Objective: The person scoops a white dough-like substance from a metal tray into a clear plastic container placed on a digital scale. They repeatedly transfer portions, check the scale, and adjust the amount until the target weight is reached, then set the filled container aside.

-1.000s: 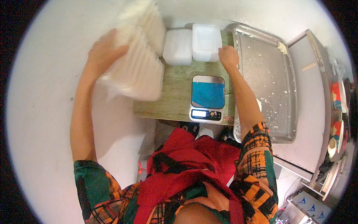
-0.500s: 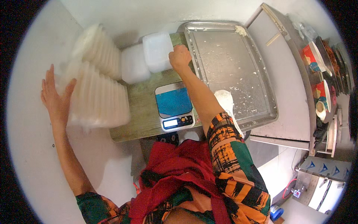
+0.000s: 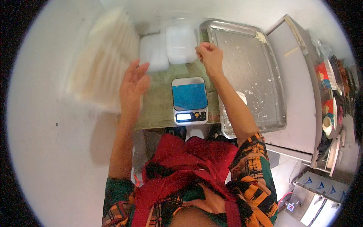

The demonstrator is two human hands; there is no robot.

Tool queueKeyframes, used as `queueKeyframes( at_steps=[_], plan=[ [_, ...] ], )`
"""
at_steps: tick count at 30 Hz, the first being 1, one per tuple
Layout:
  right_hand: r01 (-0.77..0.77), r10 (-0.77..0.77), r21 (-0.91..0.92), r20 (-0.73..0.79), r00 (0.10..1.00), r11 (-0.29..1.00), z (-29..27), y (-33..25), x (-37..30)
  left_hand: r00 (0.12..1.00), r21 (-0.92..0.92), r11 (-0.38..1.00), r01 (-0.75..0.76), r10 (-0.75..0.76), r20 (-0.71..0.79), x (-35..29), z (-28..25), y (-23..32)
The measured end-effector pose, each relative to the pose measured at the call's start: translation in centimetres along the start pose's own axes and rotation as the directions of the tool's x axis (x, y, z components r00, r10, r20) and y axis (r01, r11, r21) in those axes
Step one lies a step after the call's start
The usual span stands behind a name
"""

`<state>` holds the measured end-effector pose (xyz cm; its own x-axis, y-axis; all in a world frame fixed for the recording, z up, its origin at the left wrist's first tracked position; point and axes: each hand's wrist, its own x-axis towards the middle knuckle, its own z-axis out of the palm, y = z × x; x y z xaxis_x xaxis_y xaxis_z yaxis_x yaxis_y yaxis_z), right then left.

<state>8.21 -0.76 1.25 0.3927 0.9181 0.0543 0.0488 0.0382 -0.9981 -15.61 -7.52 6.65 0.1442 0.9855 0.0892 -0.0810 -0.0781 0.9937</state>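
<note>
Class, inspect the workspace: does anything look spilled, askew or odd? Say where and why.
The metal tray at the right looks messy: white scraps are scattered over it, with a clump near its far right corner. The blue covering on the scale looks askew, its far edge partly slanting.

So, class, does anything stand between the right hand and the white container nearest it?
Nothing visible does: the right hand is at the right edge of the white container, though blur hides whether they touch.

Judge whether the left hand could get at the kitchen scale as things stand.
Probably yes: the left hand looks open, the kitchen scale sits to its right, and green tabletop shows between them with no visible obstacle.
</note>
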Motion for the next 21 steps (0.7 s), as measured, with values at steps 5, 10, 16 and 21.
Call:
queueKeyframes(
  at_steps=[5, 10, 16, 21],
  plan=[
    [-0.196, 0.188, 0.012, 0.214, 0.958, 0.981, -2.7, -1.8, -10.4, 0.858, -0.768, 0.383, 0.513, -0.199, 0.474, -0.4, 3.1, -5.5],
    [-0.068, 0.124, -0.276, 0.193, 0.973, 0.959, -8.6, -1.0, -15.8, 0.78, -0.742, 0.246, 0.624, -0.251, 0.573, -2.8, 8.4, -6.3],
    [0.172, 0.053, -0.979, 0.179, 0.983, 0.111, -17.6, -1.5, -22.2, 0.749, -0.713, 0.258, 0.652, -0.367, 0.552, -3.1, 12.2, -8.2],
    [0.166, 0.159, -0.972, 0.192, 0.968, 0.168, -20.2, 1.5, -21.8, 0.713, -0.651, 0.312, 0.692, -0.436, 0.549, -3.6, 14.5, -9.0]
  ],
)
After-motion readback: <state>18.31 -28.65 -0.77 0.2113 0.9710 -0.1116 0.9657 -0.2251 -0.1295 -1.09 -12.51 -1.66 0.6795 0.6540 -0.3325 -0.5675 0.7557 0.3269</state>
